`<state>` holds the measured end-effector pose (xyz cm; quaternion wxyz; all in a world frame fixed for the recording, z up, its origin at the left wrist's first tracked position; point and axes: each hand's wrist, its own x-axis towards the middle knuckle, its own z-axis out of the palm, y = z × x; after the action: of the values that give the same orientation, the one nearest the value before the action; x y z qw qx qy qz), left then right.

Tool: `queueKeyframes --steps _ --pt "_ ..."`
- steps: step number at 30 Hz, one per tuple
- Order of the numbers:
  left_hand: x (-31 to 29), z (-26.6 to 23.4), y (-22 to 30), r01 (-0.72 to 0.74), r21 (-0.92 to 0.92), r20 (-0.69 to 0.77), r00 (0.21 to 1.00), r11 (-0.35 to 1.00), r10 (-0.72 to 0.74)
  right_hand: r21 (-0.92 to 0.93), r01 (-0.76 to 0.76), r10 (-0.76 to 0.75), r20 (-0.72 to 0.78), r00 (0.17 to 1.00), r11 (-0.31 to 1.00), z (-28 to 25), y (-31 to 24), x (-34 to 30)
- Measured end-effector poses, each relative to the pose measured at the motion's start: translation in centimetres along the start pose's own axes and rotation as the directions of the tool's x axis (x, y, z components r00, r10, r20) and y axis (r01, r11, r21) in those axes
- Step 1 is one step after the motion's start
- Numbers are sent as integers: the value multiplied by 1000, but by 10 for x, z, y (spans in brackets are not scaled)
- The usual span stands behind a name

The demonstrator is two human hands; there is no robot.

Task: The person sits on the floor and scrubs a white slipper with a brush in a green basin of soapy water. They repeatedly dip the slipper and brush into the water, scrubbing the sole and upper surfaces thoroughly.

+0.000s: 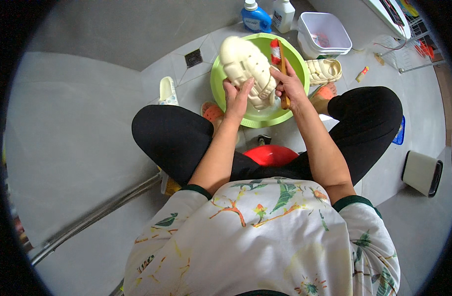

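Cream-coloured and moulded in one piece, the foam clog (pixel 245 71) is held sole-up over the lime-green basin (pixel 221 93), which sits on the tiled floor just beyond the person's knees. The left hand (pixel 235 98) is clamped on the clog's near end, fingers wrapped round its edge. The right hand (pixel 287 84) is closed round the wooden handle of a scrubbing brush (pixel 280 64), whose red-and-white bristle head lies against the clog's right side.

Such a shoe looks light and rubbery, likely to flex a little under pressure, and wet foam probably turns slippery. The thick heel or the rim of the sole seems the surest place to grip, where the ribbed tread gives the fingers purchase.

To the right of the basin a matching clog (pixel 324 70) lies on the floor. Farther off stand a blue detergent bottle (pixel 255 17), a white bottle (pixel 283 15) and a white tub (pixel 324 32).
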<state>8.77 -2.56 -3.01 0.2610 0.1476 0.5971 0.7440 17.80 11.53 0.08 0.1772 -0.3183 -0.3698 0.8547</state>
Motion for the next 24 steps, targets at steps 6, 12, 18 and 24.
queueKeyframes --steps 6,12,18,24 --pt "17 -15 36 -163 77 54 986 984 159 -166 83 -81 19 997 983 6 -2 -4" --pt "19 -27 57 -86 4 66 994 996 86 -311 130 -133 10 991 941 8 -4 -6" --pt "17 -21 63 -120 127 88 990 985 110 -391 159 -156 42 987 907 1 -8 -7" --pt "16 -22 63 50 -3 88 995 999 -50 -340 317 -285 140 948 886 4 -8 -10"
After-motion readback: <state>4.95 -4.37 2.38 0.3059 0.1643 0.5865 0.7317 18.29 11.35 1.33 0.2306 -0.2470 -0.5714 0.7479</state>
